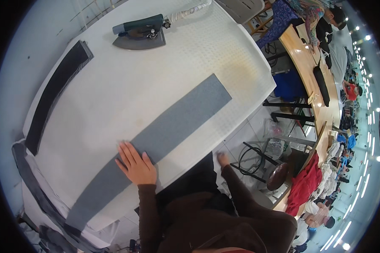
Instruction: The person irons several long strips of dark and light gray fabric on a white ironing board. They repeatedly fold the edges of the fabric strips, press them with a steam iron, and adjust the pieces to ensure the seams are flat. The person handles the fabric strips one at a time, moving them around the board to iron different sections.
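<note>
My left hand [138, 166] lies flat, fingers spread, on a long grey cloth strip [181, 116]. The strip runs diagonally across the white padded ironing table [101, 97], its near left end reaching the table's edge. My right hand [223, 159] is off the table, just beyond its right front edge, and touches no cloth. Its fingers are too small and turned away to make out. An iron [140, 36] with a dark handle and a wrapped hose rests at the far side of the table.
A stack of black cloth strips [57, 92] lies along the table's left edge. Dark cloth [38, 194] hangs over the near left corner. To the right stand a round brown stool [278, 176] and wooden worktables [302, 52] with red cloth [304, 183] and other garments. Co-workers sit farther off.
</note>
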